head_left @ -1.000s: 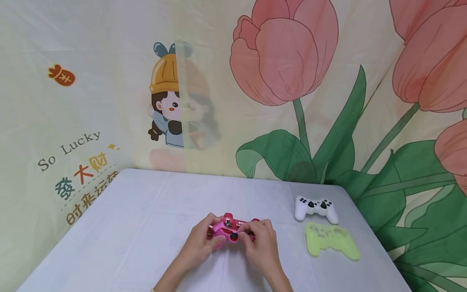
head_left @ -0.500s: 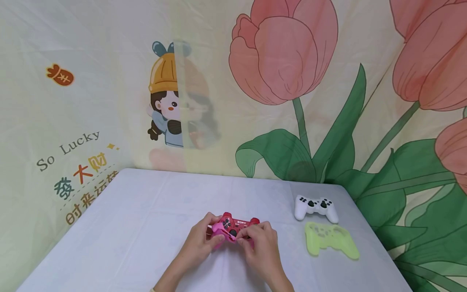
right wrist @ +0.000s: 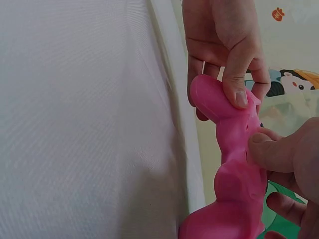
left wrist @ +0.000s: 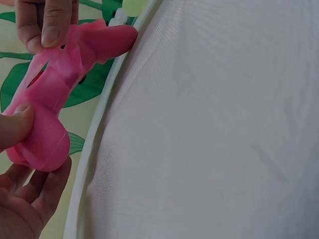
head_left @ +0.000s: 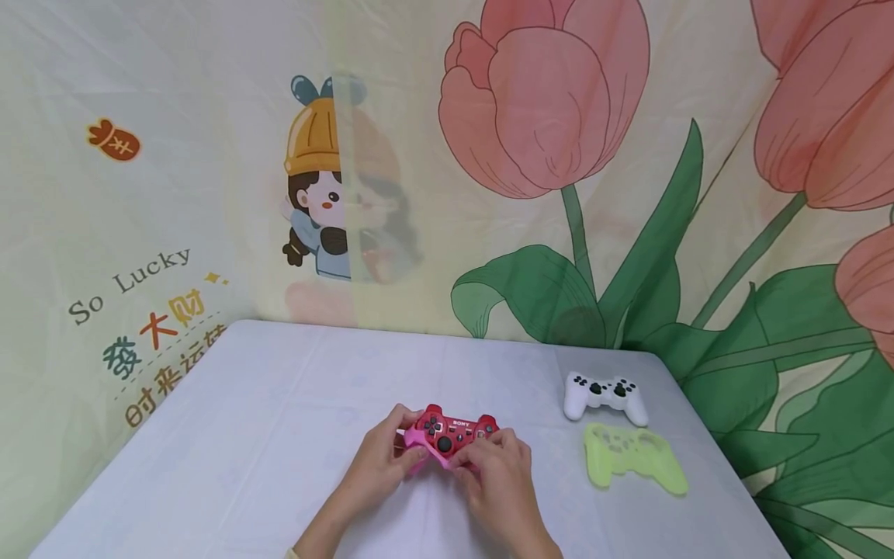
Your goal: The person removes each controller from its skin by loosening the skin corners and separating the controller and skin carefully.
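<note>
A red game controller [head_left: 457,426] marked SONY is held between both hands in the head view, its top face tilted toward the head camera. Its pink silicone cover [left wrist: 50,92] wraps the underside and grips, while the front edge of the cover sags below the left thumbstick. My left hand [head_left: 380,458] grips the left handle through the cover, thumb in front and fingers behind. With thumb and fingertips, my right hand [head_left: 499,477] pinches the cover's edge near the middle. The right side of the controller is partly hidden behind those fingers.
To the right on the white-covered table [head_left: 293,435] lies a white game controller [head_left: 606,400]. A yellow-green silicone cover [head_left: 635,458] lies flat just in front of it. Behind the table hangs a printed cloth [head_left: 419,303] with tulips.
The pink cover's edge has been drawn down toward the person, off the left thumbstick, baring more of the red face. My right hand has moved slightly down with it; the left keeps its grip.
</note>
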The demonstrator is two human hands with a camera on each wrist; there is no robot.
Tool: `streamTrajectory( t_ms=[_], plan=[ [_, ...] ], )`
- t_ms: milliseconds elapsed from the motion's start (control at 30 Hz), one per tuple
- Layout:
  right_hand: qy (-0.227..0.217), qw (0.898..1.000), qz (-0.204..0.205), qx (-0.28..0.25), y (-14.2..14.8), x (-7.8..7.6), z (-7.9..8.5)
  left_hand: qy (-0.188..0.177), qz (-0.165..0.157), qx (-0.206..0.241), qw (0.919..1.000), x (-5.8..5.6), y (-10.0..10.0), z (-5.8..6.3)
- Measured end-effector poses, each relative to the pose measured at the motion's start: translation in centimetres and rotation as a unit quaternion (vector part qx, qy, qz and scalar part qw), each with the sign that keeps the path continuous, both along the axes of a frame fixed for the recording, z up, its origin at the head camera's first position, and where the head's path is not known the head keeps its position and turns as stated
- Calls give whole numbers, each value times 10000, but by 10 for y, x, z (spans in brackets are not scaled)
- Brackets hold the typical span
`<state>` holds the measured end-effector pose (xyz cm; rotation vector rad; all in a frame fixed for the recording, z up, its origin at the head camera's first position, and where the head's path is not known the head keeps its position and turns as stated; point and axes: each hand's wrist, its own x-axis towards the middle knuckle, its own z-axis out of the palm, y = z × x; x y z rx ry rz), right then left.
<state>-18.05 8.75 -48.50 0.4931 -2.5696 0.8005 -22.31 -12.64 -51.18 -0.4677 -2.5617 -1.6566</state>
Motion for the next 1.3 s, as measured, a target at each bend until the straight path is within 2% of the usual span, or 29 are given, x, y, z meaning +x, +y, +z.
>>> streamTrajectory(
  t_ms=[167,500,667,833,933,1100,1300],
  plan=[
    [21,9997,-148,186,-2,-1,1,-6,-22,52,10000,0,0,2],
    [514,9972,-535,98,-9,-6,-7,-42,-62,184,9998,1,-3,2],
    [786,9955,-529,0,-8,-8,-10,-24,-50,217,9997,1,-3,-1],
    [805,9956,-456,-116,-5,-8,-10,-46,-32,174,9998,1,-2,-2],
    [720,9967,-302,-228,-2,-7,-8,-49,-31,175,9998,1,-2,-2],
    [320,9988,-88,-369,10,-6,1,-87,-8,161,9998,1,-2,-1],
    [-799,9948,-368,-520,37,-11,4,-190,-5,201,9996,1,-2,-1]
  ],
)
